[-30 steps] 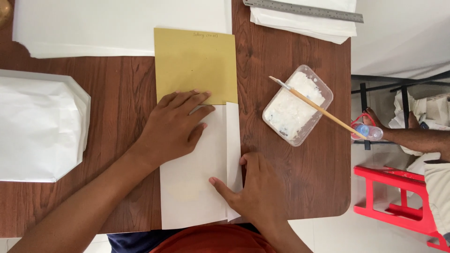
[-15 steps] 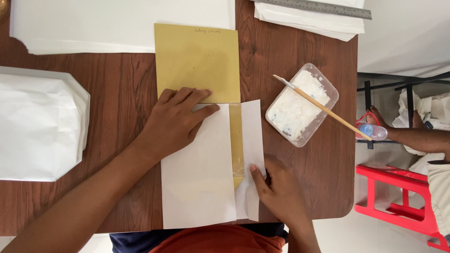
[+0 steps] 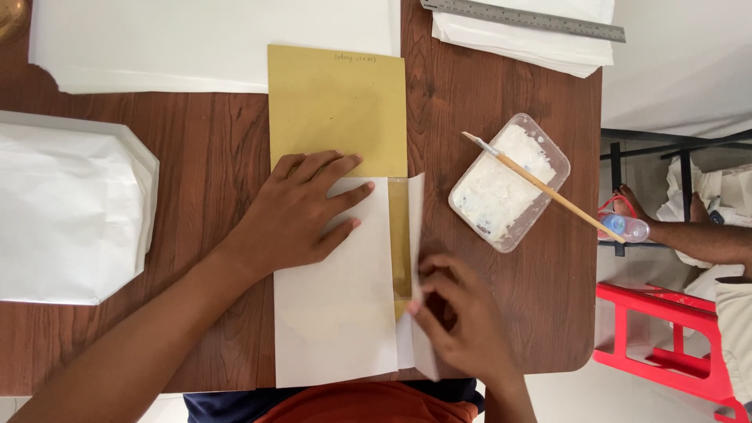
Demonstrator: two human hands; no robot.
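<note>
The flat left hand (image 3: 301, 211) presses the white folded paper sheet (image 3: 333, 313) at the brown counter's (image 3: 509, 313) 6 o'clock edge, while the right hand (image 3: 458, 321) pinches its side flap (image 3: 415, 235), which could crease crooked if the sheet slips.

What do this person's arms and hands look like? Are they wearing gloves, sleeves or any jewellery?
Both are bare. The left hand and the right hand have no gloves, and no rings or bracelets show. Neither wrist carries a watch. The forearms are uncovered as far as the picture reaches, so no sleeves show. At the bottom edge, an orange-red garment over something dark blue is just visible on the body.
</note>
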